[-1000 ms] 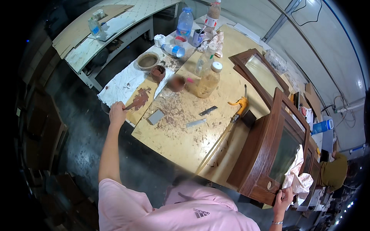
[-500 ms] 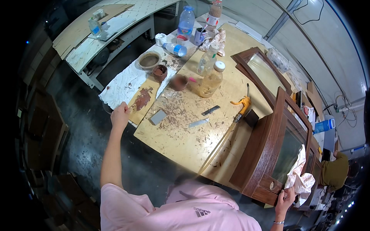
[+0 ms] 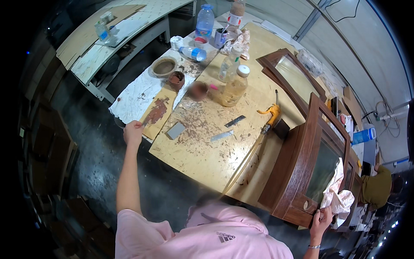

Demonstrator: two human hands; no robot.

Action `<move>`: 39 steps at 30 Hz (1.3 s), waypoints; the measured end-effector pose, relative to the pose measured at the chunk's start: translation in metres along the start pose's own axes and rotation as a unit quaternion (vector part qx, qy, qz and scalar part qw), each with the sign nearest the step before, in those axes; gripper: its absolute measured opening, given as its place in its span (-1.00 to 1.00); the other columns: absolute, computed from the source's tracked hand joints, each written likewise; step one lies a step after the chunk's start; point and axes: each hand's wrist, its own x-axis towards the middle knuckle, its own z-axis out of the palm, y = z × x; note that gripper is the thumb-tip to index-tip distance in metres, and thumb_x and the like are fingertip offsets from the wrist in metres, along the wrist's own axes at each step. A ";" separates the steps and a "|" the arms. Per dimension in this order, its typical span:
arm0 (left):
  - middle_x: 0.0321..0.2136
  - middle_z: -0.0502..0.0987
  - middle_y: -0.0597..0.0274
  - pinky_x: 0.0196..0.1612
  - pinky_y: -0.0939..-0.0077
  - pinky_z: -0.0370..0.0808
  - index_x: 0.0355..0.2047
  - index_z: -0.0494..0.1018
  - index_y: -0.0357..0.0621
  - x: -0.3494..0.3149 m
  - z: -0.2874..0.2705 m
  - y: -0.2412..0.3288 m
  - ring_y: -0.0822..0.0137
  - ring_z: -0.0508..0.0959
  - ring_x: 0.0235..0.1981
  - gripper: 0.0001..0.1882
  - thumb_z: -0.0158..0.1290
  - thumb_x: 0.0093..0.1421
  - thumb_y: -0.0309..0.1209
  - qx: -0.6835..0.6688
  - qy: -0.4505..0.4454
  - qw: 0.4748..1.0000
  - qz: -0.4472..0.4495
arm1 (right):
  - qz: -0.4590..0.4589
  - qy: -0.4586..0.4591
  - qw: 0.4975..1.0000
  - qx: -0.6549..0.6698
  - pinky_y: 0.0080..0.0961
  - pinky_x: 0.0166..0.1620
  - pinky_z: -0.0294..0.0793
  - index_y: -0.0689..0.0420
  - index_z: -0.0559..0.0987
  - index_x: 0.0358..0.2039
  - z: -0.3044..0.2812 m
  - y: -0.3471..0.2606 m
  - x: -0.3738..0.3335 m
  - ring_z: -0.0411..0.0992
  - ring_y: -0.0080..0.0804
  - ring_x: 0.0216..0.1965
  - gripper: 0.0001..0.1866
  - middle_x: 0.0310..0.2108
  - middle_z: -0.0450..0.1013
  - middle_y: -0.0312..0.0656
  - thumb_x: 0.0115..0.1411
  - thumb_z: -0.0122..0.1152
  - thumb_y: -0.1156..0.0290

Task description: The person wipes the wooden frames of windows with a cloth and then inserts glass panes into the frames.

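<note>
My left hand (image 3: pixel 133 133) is closed in a pinch at the near edge of a tan board (image 3: pixel 152 129) smeared with reddish-brown putty (image 3: pixel 158 110). Whatever lies between those fingers is too small to make out. Far to the right, my right hand (image 3: pixel 321 219) is closed on a crumpled white-and-pink rag (image 3: pixel 338 197) at the lower corner of a brown wooden cabinet (image 3: pixel 286 175) with a glass-panelled door. Just beyond the board stands an open tub of brown putty (image 3: pixel 177 80). A grey block (image 3: pixel 175 131) lies to its right.
A clear bottle with a white cap (image 3: pixel 235 90), a dark blade (image 3: pixel 235 121), a metal scraper blade (image 3: pixel 222 135) and an orange air gun (image 3: pixel 271 114) with its hose are on the scrap-strewn table. A glazed wooden frame (image 3: pixel 293 76) lies behind. Another person (image 3: pixel 376 187) is at far right.
My left hand has shifted slightly along the board's edge, still pinched. My right hand stays at the cabinet corner with the rag. The whole view has moved a little.
</note>
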 end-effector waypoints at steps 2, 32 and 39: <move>-0.44 0.66 0.20 -0.27 0.27 0.52 -0.38 0.61 -0.07 -0.007 -0.008 0.008 0.14 0.65 -0.37 -0.87 0.25 0.10 -0.33 -0.014 0.024 1.000 0.007 | -0.003 0.004 1.000 0.006 -0.37 -0.28 0.21 0.27 0.27 -0.48 0.002 0.000 0.001 0.18 -0.15 -0.44 -0.83 -0.48 0.13 -0.08 0.09 0.09 0.59; -0.63 0.46 0.40 -0.61 0.67 0.28 -0.50 0.50 -0.20 -0.015 -0.006 -0.038 0.60 0.38 -0.66 -0.85 0.17 0.21 -0.46 -0.380 -0.091 0.909 -0.145 | -0.017 0.037 0.999 0.021 -0.30 -0.32 0.22 0.28 0.32 -0.48 0.006 -0.002 0.002 0.24 -0.08 -0.45 -0.88 -0.50 0.19 -0.06 0.06 0.09 0.60; -0.58 0.57 0.25 -0.49 0.51 0.41 -0.46 0.58 -0.27 -0.010 0.010 -0.035 0.46 0.50 -0.59 -0.84 0.24 0.15 -0.41 -0.130 0.019 0.989 -0.067 | -0.020 0.038 0.999 0.022 -0.30 -0.33 0.23 0.28 0.32 -0.49 0.006 0.002 0.002 0.23 -0.06 -0.47 -0.87 -0.51 0.18 -0.06 0.05 0.10 0.60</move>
